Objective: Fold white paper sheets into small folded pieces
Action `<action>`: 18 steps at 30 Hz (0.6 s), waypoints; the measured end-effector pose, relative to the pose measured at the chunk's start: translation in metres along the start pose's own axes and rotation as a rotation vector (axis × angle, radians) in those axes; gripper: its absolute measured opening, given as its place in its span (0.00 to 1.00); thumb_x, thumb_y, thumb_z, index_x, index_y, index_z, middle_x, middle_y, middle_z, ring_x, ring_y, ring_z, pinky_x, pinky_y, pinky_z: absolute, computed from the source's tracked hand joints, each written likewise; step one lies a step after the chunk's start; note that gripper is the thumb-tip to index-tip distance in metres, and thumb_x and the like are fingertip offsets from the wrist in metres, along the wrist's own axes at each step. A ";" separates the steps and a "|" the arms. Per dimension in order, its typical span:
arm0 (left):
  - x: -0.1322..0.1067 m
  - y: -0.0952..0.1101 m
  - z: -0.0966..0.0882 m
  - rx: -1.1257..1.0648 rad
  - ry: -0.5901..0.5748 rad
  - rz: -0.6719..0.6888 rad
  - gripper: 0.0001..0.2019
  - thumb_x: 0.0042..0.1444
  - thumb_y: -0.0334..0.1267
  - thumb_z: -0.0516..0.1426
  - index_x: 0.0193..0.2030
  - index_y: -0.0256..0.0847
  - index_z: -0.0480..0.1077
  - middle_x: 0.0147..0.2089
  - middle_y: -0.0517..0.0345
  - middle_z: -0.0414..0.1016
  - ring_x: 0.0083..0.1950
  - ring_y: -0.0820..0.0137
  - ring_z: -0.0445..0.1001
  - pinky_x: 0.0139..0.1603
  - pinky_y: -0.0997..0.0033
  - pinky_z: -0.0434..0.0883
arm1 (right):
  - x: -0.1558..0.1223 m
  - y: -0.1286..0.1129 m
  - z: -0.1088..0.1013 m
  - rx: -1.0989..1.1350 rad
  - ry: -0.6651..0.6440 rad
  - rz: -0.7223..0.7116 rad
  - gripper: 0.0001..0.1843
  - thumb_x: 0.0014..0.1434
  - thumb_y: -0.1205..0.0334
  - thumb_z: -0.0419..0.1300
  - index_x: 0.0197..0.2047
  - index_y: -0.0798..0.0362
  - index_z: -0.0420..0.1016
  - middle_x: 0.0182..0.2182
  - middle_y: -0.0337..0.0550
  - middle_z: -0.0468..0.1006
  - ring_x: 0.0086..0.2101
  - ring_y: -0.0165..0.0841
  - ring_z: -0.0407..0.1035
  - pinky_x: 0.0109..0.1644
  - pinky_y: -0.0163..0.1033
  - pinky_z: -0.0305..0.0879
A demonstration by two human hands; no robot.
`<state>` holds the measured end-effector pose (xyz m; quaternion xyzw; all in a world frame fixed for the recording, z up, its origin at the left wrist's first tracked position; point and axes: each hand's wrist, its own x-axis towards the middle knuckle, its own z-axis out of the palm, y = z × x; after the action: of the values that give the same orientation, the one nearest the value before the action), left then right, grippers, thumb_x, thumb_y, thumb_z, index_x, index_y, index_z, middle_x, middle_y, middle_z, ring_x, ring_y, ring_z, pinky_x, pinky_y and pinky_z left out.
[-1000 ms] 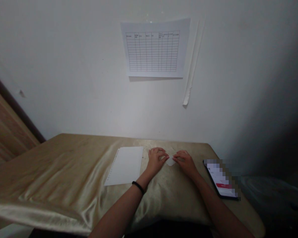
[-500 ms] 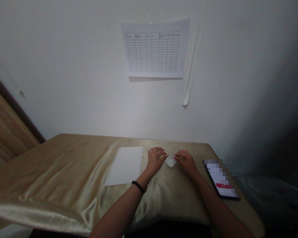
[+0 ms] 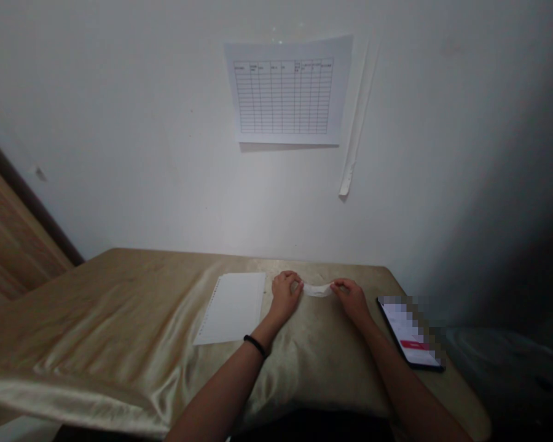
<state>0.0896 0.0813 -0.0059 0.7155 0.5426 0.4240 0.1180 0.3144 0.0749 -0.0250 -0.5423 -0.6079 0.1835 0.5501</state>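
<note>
A small folded white paper (image 3: 317, 290) is held just above the gold satin cloth (image 3: 120, 331) near the table's far edge. My left hand (image 3: 284, 296) pinches its left end, fingers closed, with a black band on the wrist. My right hand (image 3: 351, 296) pinches its right end. The paper is stretched out thin and wide between the two hands. What its folds look like is too small to make out.
A white notebook sheet (image 3: 233, 307) with punched holes lies left of my left hand. A phone (image 3: 411, 334) with a lit screen lies at the right edge. A printed grid sheet (image 3: 287, 92) hangs on the wall. A wooden panel (image 3: 9, 239) stands at left.
The hands have moved apart and slightly away from me. The paper, earlier a small pointed shape between them, is now pulled out into a wide thin strip.
</note>
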 end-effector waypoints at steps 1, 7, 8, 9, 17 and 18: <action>0.000 0.000 0.000 0.021 -0.001 -0.020 0.06 0.59 0.35 0.60 0.41 0.43 0.77 0.52 0.52 0.73 0.55 0.61 0.69 0.60 0.56 0.63 | 0.000 0.001 -0.001 -0.023 0.013 0.003 0.15 0.54 0.48 0.61 0.33 0.51 0.80 0.36 0.49 0.82 0.43 0.43 0.73 0.54 0.51 0.67; -0.005 0.002 -0.004 0.225 -0.023 -0.055 0.04 0.56 0.37 0.62 0.38 0.46 0.78 0.55 0.52 0.71 0.58 0.56 0.66 0.62 0.47 0.57 | -0.001 0.001 -0.001 -0.213 0.004 0.058 0.12 0.54 0.54 0.60 0.32 0.53 0.81 0.36 0.49 0.82 0.44 0.44 0.72 0.54 0.49 0.65; -0.006 0.003 -0.005 0.251 -0.037 -0.049 0.04 0.56 0.38 0.63 0.38 0.47 0.79 0.56 0.52 0.70 0.59 0.55 0.65 0.63 0.45 0.56 | -0.002 0.001 0.000 -0.229 -0.017 0.059 0.12 0.54 0.55 0.60 0.33 0.53 0.81 0.36 0.49 0.82 0.44 0.43 0.72 0.54 0.48 0.65; -0.007 0.003 -0.006 0.268 -0.052 -0.044 0.04 0.56 0.38 0.63 0.38 0.48 0.79 0.56 0.52 0.70 0.59 0.55 0.64 0.63 0.43 0.55 | -0.002 0.000 0.000 -0.241 -0.038 0.051 0.12 0.54 0.56 0.60 0.34 0.53 0.82 0.36 0.49 0.82 0.44 0.43 0.72 0.54 0.48 0.65; -0.005 0.000 -0.006 0.240 -0.069 0.067 0.12 0.59 0.41 0.63 0.49 0.61 0.79 0.59 0.56 0.68 0.60 0.56 0.62 0.66 0.45 0.54 | -0.006 -0.008 0.001 -0.355 -0.175 -0.104 0.13 0.58 0.61 0.58 0.42 0.44 0.83 0.40 0.41 0.83 0.48 0.41 0.68 0.58 0.48 0.58; -0.005 0.000 -0.006 0.233 -0.072 0.086 0.14 0.59 0.41 0.63 0.51 0.62 0.78 0.59 0.56 0.68 0.60 0.57 0.63 0.66 0.46 0.55 | -0.007 -0.008 0.000 -0.370 -0.189 -0.110 0.12 0.59 0.61 0.58 0.41 0.43 0.83 0.40 0.41 0.83 0.48 0.41 0.68 0.59 0.49 0.57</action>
<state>0.0849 0.0752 -0.0048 0.7618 0.5523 0.3367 0.0352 0.3090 0.0665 -0.0214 -0.5804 -0.7089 0.0885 0.3908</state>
